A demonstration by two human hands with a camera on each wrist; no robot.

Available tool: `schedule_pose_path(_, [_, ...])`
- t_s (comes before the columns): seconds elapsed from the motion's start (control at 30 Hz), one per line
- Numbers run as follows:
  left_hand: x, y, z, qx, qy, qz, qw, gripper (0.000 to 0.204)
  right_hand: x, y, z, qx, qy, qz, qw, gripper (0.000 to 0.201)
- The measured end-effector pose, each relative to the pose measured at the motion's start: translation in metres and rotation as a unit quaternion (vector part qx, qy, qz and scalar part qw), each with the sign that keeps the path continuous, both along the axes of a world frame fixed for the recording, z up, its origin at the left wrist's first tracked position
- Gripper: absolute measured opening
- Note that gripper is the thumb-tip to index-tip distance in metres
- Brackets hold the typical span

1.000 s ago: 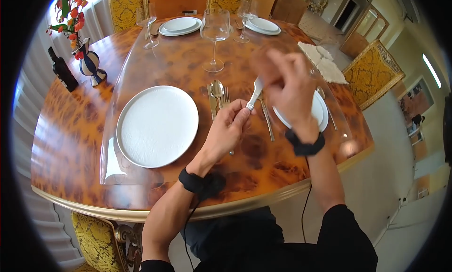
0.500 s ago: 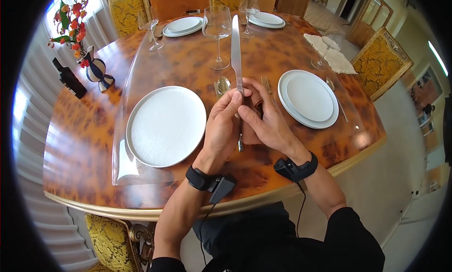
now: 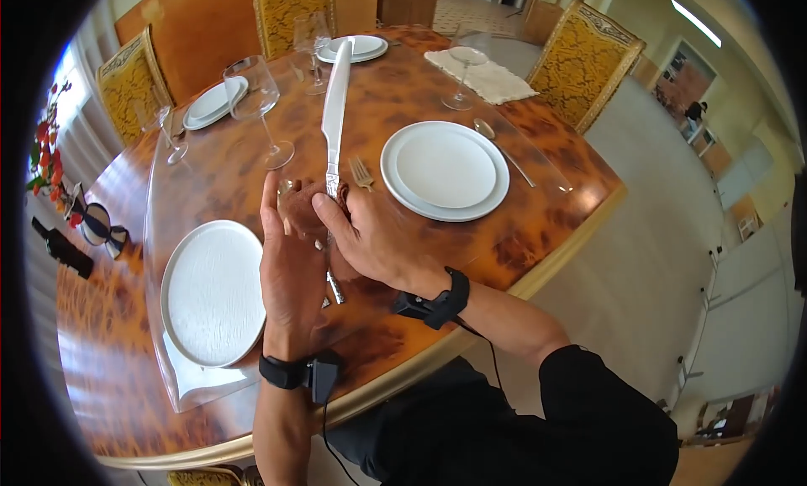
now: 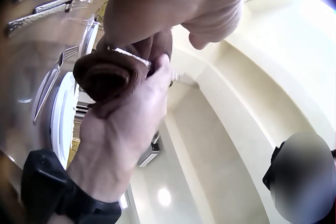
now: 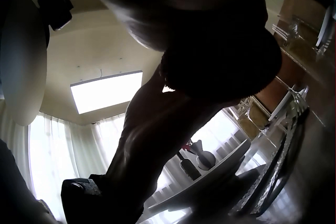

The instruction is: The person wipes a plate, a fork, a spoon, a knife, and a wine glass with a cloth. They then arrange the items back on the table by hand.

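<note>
A table knife (image 3: 334,108) stands upright over the table, blade up, its patterned handle in my right hand (image 3: 378,238). The thumb of that hand lies along the handle, and a brown cloth (image 3: 301,207) is bunched in the same grip. Beside the cloth, my left hand (image 3: 290,276) has its index finger stretched upward; its other fingers are partly hidden. From the left wrist, the folded cloth (image 4: 107,77) shows in my right hand (image 4: 123,124), just under my left hand (image 4: 168,3). The right wrist view is dark, with the cloth (image 5: 226,61) as a silhouette.
A large white plate (image 3: 210,318) lies left, and stacked white plates (image 3: 445,171) lie right. A fork (image 3: 361,173) and spoon (image 3: 485,129) flank the stack. Wine glasses (image 3: 252,91) stand farther back. A dark bottle (image 3: 63,246) and striped vase (image 3: 99,221) are far left.
First my left hand held the knife with the right raised apart; then both hands were on it. Now the right grips it and the left has loosened. The head view has turned right.
</note>
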State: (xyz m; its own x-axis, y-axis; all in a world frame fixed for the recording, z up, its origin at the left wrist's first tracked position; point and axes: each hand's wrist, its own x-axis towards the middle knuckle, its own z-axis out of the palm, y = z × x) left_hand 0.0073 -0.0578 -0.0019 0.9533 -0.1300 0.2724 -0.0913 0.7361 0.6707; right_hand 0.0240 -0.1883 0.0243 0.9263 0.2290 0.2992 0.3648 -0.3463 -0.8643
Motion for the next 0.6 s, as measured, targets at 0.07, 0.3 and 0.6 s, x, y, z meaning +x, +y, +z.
schedule_pose_path(0.07, [0.002, 0.007, -0.010, 0.019, 0.038, -0.050, 0.998, 0.055, -0.004, 0.002, -0.007, 0.051, -0.057, -0.008, 0.997, 0.025])
schedule_pose_path(0.3, [-0.002, 0.002, -0.014, 0.063, 0.071, -0.095, 0.991, 0.050, 0.009, -0.008, -0.014, 0.018, -0.252, -0.077, 0.964, 0.022])
schedule_pose_path(0.6, [-0.007, 0.008, -0.007, 0.044, 0.168, -0.077, 0.982, 0.048, 0.043, -0.178, 0.046, 0.102, -0.025, -0.118, 0.987, 0.035])
